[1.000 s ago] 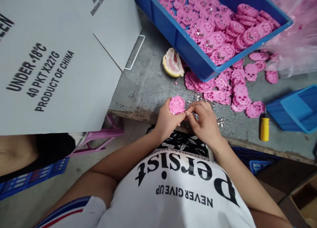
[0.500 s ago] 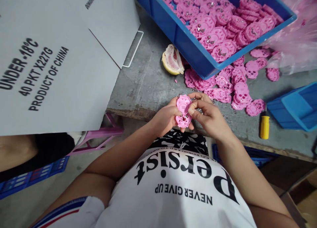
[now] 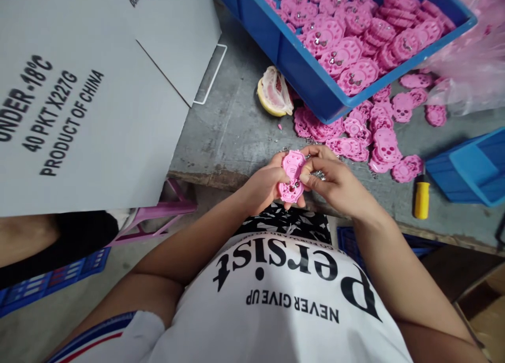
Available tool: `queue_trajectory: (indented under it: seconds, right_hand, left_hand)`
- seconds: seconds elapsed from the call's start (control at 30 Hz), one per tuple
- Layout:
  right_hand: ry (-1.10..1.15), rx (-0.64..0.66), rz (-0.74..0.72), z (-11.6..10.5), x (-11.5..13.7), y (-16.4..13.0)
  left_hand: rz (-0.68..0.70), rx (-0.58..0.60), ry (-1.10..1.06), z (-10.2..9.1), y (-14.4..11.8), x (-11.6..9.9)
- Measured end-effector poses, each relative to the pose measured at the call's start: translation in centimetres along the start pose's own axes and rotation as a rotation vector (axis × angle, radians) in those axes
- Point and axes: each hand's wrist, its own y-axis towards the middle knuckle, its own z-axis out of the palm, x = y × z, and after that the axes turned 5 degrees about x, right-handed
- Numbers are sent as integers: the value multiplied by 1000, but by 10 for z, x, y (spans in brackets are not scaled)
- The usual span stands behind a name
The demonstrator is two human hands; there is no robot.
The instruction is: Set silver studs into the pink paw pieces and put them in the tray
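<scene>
A big sheet of grey cardboard printed with black letters covers the left end of the bench and hangs out past its near edge. At the far edge stands a blue bin, tilted and filled with pink plastic pieces, and more of these pink pieces lie loose in a heap on the bench just in front of it, toward the right. A clear pink bag lies at the far right corner. A smaller blue tray sits at the right end. A piece of peeled fruit lies just beside the bin's near left corner. A screwdriver with a yellow handle lies near the bench's near edge, just left of the small tray.

Over the near edge, close to the middle, both hands meet on one pink piece, held upright off the bench. The left hand is curled around its left side with the thumb on its face. The right hand has its fingers bent in, the thumb and forefinger pinched at the right side of the piece; whether a small part sits in that pinch cannot be told. Tiny silver bits lie scattered on the bench beneath the hands.
</scene>
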Motion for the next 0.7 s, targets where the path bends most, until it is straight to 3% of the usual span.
queue_trajectory:
  seconds: [0.7]
  right_hand:
    - [7, 23, 19, 0, -6, -1]
  left_hand:
    - [-26, -14, 20, 2, 4, 1]
